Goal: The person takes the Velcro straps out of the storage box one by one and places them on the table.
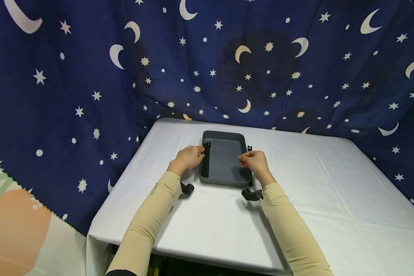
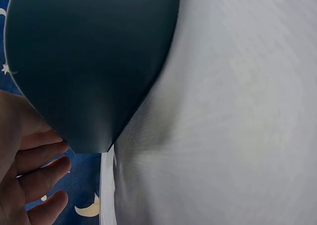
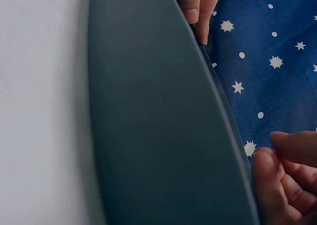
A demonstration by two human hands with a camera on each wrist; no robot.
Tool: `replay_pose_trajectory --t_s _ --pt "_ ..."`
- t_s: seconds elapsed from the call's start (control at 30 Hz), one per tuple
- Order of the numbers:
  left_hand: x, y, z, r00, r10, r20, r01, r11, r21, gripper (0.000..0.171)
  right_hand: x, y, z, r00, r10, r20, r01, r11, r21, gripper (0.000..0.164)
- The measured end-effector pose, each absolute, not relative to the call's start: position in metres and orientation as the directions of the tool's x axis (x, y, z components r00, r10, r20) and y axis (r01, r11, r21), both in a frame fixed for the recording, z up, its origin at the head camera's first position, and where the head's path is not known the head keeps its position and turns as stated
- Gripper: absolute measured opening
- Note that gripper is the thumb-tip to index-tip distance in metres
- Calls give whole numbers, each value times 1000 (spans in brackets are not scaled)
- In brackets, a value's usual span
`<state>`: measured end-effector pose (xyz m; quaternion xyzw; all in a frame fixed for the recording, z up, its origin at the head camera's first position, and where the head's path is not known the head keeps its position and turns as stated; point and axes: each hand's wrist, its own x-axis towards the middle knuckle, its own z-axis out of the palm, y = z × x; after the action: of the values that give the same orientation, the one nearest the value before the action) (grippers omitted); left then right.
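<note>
A shallow grey rectangular tray (image 1: 224,159) with rounded corners lies on the white-covered table. Along its left inner side runs a black strap (image 1: 206,159) with a small slotted end. Another black strap (image 1: 250,148) shows beyond the right wall, partly hidden. My left hand (image 1: 189,156) is at the left rim, fingertips right beside the strap's slotted end; in the left wrist view its fingers (image 2: 47,180) are loosely spread by the outer wall (image 2: 94,61). Over the right rim, my right hand (image 1: 255,161) has thumb and forefinger together and the other fingers curled, nothing visible between them.
White cloth (image 1: 331,191) covers the table on all sides of the tray. A dark blue curtain (image 1: 193,69) with moons and stars hangs behind and to the left. Black wrist mounts (image 1: 252,194) hang below both wrists, near the tray's front corners.
</note>
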<state>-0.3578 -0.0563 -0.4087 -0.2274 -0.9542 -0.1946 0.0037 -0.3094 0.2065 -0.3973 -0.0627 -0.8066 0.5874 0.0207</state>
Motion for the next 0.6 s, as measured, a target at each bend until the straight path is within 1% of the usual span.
replay_pose_trajectory --t_s 0.27,0.6 --pt "-359 -56 -411 -893 441 96 444 819 363 45 -309 200 -399 -993 116 -33 69 320 -945 25" --pt "-359 -57 -408 -895 435 99 438 814 382 44 -311 194 -400 -995 94 -35 66 352 -934 24"
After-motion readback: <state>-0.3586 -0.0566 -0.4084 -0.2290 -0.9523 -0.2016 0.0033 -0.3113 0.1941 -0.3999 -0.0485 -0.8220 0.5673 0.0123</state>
